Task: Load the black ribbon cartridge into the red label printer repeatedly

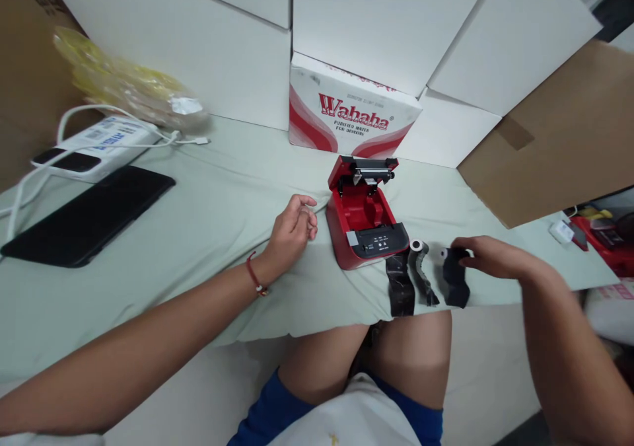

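Observation:
A red and black desktop printer point(341, 234) sits on the cloth with its lid tilted up and its red inner bay bare. Beside its left wall rests my left hand point(294, 221), fingers loosely curled, a little apart, with nothing in them. My right hand point(488, 254) pinches the upper edge of a dark paper roll point(454, 277) with a loose tail and a pale core. Just left of that roll lies a thin grey roll point(420, 274) with a white core end. A black crinkled strip point(400, 286) extends from the printer's front toward the table edge.
A Wahaha water carton point(347, 112) stands behind the printer against white boxes point(366, 16). At left are a black phone-like slab point(94, 215), a white power strip point(99, 143) with cables, and yellowish plastic wrap point(129, 82). Brown cardboard point(555, 129) leans at right.

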Action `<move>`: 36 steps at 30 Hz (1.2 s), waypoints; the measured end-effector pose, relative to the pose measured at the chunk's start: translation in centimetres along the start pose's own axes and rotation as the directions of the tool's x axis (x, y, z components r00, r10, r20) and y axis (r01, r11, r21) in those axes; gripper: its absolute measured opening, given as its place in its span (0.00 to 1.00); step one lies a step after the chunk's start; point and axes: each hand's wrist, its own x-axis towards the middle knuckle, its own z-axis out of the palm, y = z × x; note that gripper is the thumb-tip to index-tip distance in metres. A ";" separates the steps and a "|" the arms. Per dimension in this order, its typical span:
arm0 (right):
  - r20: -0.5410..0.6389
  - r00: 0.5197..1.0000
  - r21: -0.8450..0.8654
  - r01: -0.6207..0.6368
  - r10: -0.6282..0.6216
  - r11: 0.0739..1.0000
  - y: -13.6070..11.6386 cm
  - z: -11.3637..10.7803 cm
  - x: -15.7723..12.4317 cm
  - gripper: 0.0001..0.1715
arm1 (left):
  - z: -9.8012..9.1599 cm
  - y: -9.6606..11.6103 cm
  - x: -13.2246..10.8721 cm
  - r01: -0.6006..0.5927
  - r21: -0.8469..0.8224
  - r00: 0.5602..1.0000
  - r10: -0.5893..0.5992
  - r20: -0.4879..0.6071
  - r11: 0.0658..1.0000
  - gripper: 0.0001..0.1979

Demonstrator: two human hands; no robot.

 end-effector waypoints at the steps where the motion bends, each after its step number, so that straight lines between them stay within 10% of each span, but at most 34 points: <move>1: 0.085 0.996 0.015 0.025 -0.026 1.000 -0.3 1.0 0.5 0.09 | 0.0 -0.1 0.0 -0.023 0.023 1.000 0.023 -0.010 0.999 0.10; 8: 0.092 0.996 0.046 0.018 -0.022 0.999 -4.0 1.7 1.6 0.19 | -0.4 0.1 0.0 -0.258 0.314 0.966 0.234 0.113 0.914 0.09; 22: 0.196 0.980 -0.159 0.061 -0.029 0.985 -13.0 4.1 2.5 0.20 | -0.4 0.5 -0.4 -0.187 0.296 0.975 0.139 0.174 0.937 0.05; 31: 0.107 0.942 0.073 0.311 -0.318 0.947 -8.3 -5.2 0.0 0.19 | -0.3 0.0 -0.3 -0.212 0.284 0.967 0.159 0.200 0.935 0.06; 36: -0.108 0.954 0.109 0.293 -0.281 0.950 -13.7 -5.8 3.0 0.21 | -0.1 0.1 -0.4 -0.235 0.279 0.961 0.181 0.207 0.931 0.08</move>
